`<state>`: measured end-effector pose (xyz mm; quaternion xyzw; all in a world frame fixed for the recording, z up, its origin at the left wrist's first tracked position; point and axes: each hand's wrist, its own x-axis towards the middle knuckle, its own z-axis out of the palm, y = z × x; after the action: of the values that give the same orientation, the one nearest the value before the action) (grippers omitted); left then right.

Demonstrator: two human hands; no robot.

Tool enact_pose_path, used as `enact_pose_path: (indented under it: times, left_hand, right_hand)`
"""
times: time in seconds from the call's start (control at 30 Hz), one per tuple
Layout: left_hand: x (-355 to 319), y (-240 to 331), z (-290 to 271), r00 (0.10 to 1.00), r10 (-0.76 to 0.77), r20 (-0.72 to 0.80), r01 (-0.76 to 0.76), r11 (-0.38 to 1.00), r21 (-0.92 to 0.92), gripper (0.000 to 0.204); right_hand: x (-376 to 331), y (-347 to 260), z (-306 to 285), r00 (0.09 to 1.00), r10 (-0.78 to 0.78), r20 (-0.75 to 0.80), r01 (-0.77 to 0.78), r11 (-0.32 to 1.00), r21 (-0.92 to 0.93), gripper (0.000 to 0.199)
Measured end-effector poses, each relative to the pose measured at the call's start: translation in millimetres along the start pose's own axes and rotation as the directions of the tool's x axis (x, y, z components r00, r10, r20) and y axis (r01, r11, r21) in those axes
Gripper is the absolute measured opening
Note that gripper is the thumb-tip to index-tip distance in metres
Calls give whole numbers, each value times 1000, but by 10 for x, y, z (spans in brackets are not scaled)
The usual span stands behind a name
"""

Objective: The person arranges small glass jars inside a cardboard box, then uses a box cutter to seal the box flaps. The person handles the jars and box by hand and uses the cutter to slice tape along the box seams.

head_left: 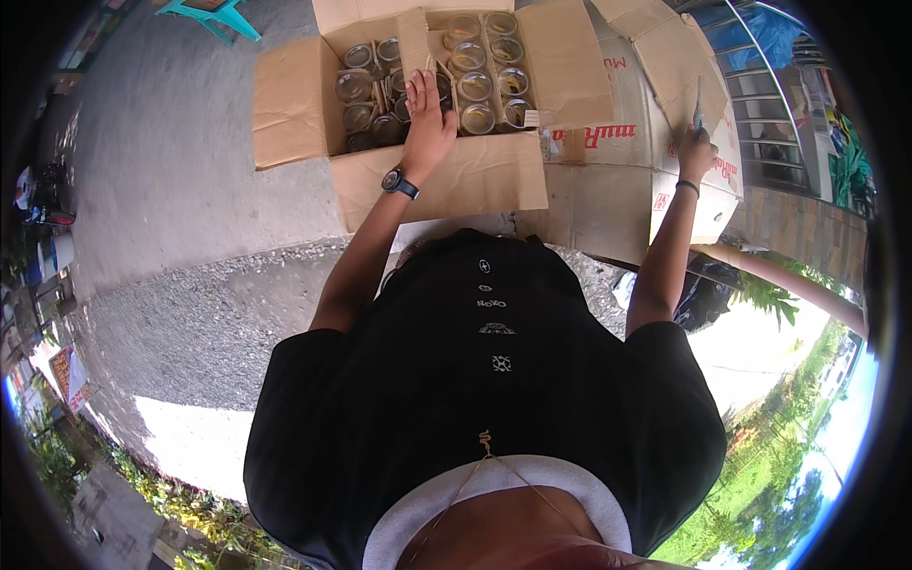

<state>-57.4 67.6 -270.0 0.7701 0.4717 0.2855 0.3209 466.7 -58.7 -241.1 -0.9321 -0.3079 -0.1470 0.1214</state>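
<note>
An opened cardboard box [432,185] holds rows of clear glass jars [468,55], some with a yellowish tint inside. A cardboard strip [414,43] stands between the left and right groups of jars. My left hand [429,128] rests on the strip's near end, fingers stretched out over it and the jars beside it. Off to the right, my right hand [697,157] is closed around a slim, pointed grey tool [700,106], whose exact kind is too small to tell. It is held over a large flattened cardboard piece [679,71].
More printed cardboard [608,199] lies right of the box. A metal rack [760,95] stands at the far right. Grey concrete [190,123] stretches left, with a teal stool [217,14] at the far edge. A black plastic bag [703,299] sits below my right forearm.
</note>
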Motion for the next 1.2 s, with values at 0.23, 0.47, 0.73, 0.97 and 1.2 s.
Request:
enact_pose_path:
  times: [0.23,0.47,0.73,0.97,1.2]
  left_hand:
    - [11,18,148,1000,12,-28,-8,991,132,72]
    - [37,25,358,993,29,-115,9,946,323,71]
    - [73,198,81,996,-80,-40,89,951,297,56]
    - [181,-43,-387,974,81,-214,-79,997,18,24]
    - [146,-13,-465,956,-246,-160,203,948,-247,27]
  right_hand:
    - [-219,-251,-19,986,138,93,-144,988,58,49]
    - [-162,-172,-73,987,85,134,-104,984,147,48]
    - [-111,-104,-75,999,-17,-33,22,985,172,40]
    - [-134,-81,-369,986,156,-50,-142,965,221,40]
    - [-115,450,-434,968,242,-69,-190,882,432,45]
